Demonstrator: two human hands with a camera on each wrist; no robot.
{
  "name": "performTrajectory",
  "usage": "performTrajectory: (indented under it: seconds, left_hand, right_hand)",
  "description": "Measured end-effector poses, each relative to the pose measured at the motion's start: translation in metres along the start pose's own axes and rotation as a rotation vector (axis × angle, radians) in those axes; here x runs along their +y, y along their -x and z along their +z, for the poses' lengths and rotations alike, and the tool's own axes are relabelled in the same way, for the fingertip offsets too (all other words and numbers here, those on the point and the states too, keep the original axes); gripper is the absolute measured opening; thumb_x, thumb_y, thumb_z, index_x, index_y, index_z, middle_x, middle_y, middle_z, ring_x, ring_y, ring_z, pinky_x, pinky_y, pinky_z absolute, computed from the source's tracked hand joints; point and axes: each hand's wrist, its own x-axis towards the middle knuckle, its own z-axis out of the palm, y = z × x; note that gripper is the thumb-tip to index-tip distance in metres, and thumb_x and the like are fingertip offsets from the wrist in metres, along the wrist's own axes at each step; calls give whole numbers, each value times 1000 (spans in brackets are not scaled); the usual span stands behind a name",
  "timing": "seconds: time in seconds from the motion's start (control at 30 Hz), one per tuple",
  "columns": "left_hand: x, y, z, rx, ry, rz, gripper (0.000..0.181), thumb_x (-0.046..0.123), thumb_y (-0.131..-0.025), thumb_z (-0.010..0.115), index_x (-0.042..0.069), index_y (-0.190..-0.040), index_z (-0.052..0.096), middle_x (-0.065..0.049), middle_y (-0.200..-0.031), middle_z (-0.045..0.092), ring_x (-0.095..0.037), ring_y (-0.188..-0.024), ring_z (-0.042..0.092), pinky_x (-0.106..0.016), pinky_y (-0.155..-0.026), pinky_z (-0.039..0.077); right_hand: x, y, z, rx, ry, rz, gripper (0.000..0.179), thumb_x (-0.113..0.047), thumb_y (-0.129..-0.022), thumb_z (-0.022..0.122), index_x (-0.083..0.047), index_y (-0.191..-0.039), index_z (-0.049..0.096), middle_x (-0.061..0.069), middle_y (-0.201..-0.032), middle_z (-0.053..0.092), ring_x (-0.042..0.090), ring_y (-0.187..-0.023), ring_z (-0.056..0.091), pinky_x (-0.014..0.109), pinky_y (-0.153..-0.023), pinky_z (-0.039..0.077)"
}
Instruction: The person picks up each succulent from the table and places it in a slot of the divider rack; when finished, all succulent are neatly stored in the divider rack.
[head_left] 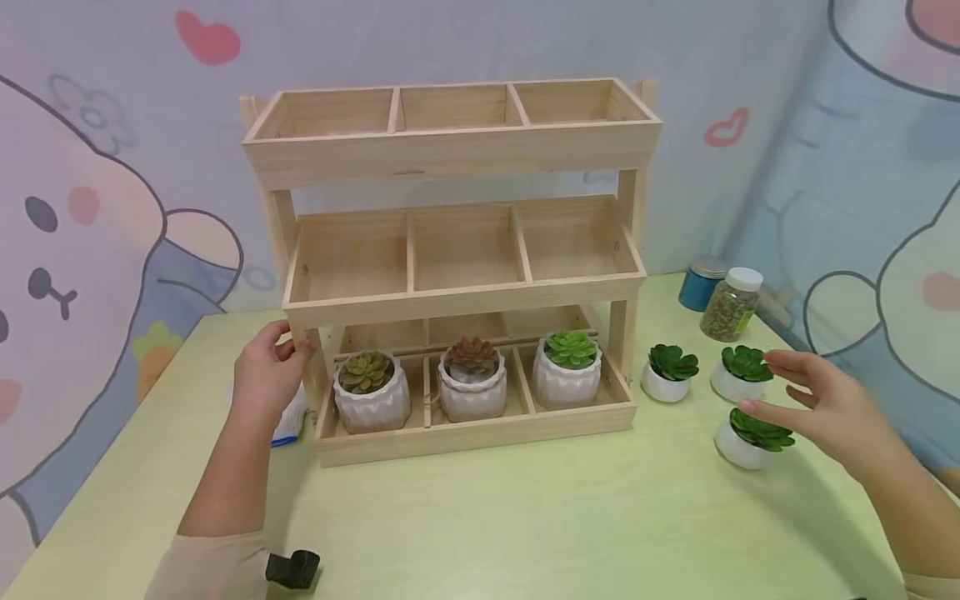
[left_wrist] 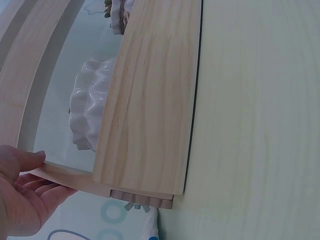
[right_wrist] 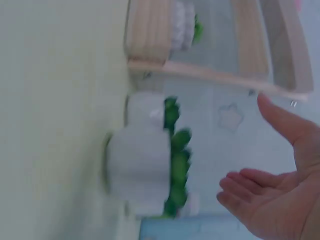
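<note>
A three-tier wooden plant stand (head_left: 461, 302) stands at the center in the head view. My left hand (head_left: 264, 379) grips its left upright, thumb on one side and fingers curled behind in the left wrist view. Its bottom tier holds three ribbed white pots with succulents: an olive one (head_left: 367, 392), a reddish one (head_left: 471, 387) and a bright green one (head_left: 567, 375). On the right, my right hand (head_left: 836, 408) hovers with fingers spread, holding nothing. Below and beside it are three small white pots with dark green succulents, the nearest pot (head_left: 750, 442) just under its thumb.
Behind the small pots stand a blue tin (head_left: 701, 283) and a white-lidded jar (head_left: 733, 304) of dried bits. A white cloth item with a blue edge (head_left: 291, 417) lies left of the stand. By the left sleeve is a black object (head_left: 294, 569). Printed fabric hangs behind the table.
</note>
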Motion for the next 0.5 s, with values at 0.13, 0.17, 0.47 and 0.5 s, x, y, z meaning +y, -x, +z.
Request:
performTrajectory:
  seconds: [0.13,0.17,0.47,0.5]
  left_hand:
    - [-1,2,1,-1,-2,-16,49,20,-96,54,3,-139,40,-25,-128,50,-41,-118,47,-55,-95,38]
    - [-1,2,1,-1,-3,-20,49,20,-96,54,4,-139,40,-25,-129,50,-42,-118,47,-56,-95,38]
    - [1,1,1,4,-23,-25,49,21,-96,55,4,-139,40,-25,-130,49,-42,-118,47,-55,-95,39]
    - [1,1,1,3,-23,-25,49,21,-96,54,4,-140,40,-25,-130,49,-42,-118,47,-55,-94,39]
  right_hand:
    - [27,3,-7,-56,11,-39,82,-25,-85,72,8,-142,23,31,-142,29,52,-124,29,11,-96,34]
    - [32,4,-8,-65,9,-44,81,-24,-84,72,8,-141,24,31,-141,29,53,-123,29,15,-99,33]
    - [63,6,-2,-129,13,-19,79,-21,-81,75,13,-135,28,32,-134,35,52,-120,32,44,-98,36]
    - [65,5,0,-137,18,-14,79,-21,-81,75,13,-135,29,32,-134,36,51,-120,33,39,-96,39]
